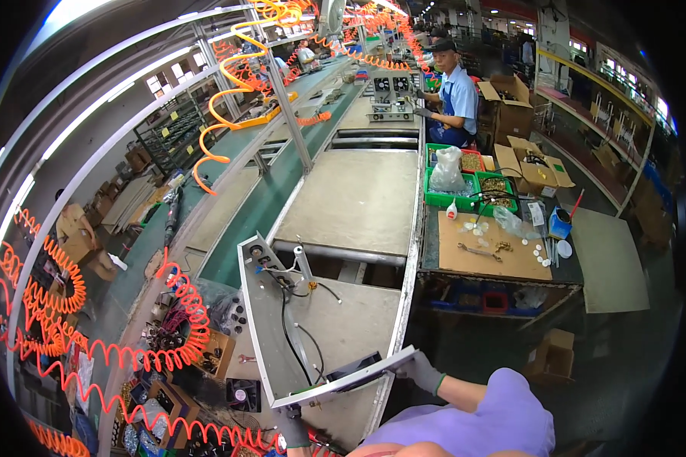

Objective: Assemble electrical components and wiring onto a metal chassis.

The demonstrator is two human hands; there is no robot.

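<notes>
A pale grey sheet-metal housing stands on the line in front of me, its long side and near side meeting at a corner. Black hoses, thin wires and a small brass fitting show inside it. My right hand, in a grey glove, is closed on the right end of the near side; its fingertips are partly hidden. By the near left corner, my gloved left hand grips the housing's lower edge, with its fingers mostly hidden. A black fan lies just left of that corner.
Orange coiled air hoses hang at the left, above boxes of parts. On the right, a side bench carries cardboard, a wrench and green bins. Farther along the line, a person in blue sits beside another metal unit.
</notes>
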